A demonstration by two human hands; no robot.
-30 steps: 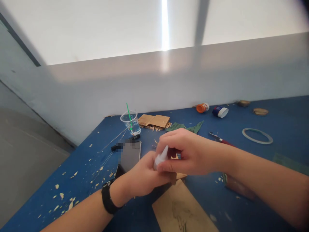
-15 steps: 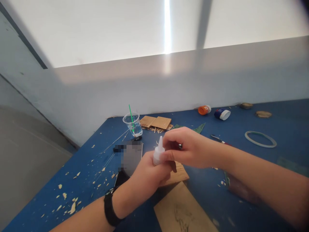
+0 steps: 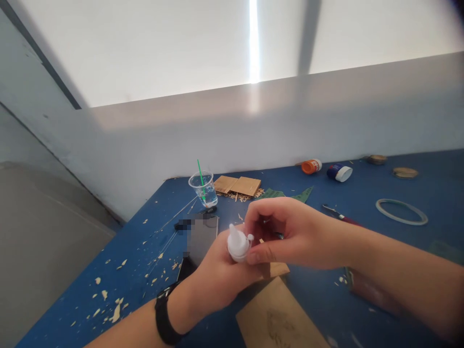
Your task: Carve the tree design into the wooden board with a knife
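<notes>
A small white glue bottle [image 3: 237, 245] with a pointed nozzle is held upright in my left hand [image 3: 217, 275], above the blue table [image 3: 362, 193]. My right hand [image 3: 290, 234] pinches the bottle's top from the right, with thumb and fingers at a tiny white cap beside the nozzle. A black band is on my left wrist. Under my hands lie a small wood piece [image 3: 277, 269] and a brown cardboard sheet [image 3: 279, 319] with a dark drawing.
A phone [image 3: 201, 234] lies just left of my hands. Behind it stand a clear cup with a green straw [image 3: 203, 187], wood panels [image 3: 239, 185] and green paper scraps [image 3: 290, 195]. Farther right are an orange bottle [image 3: 311, 166], a blue-and-white jar [image 3: 340, 172], a red-handled tool [image 3: 340, 215] and a tape ring [image 3: 401, 211].
The glue bottle has gone from tilted to upright, with its nozzle now bare. My right hand's fingers have shifted to the right side of the bottle's top.
</notes>
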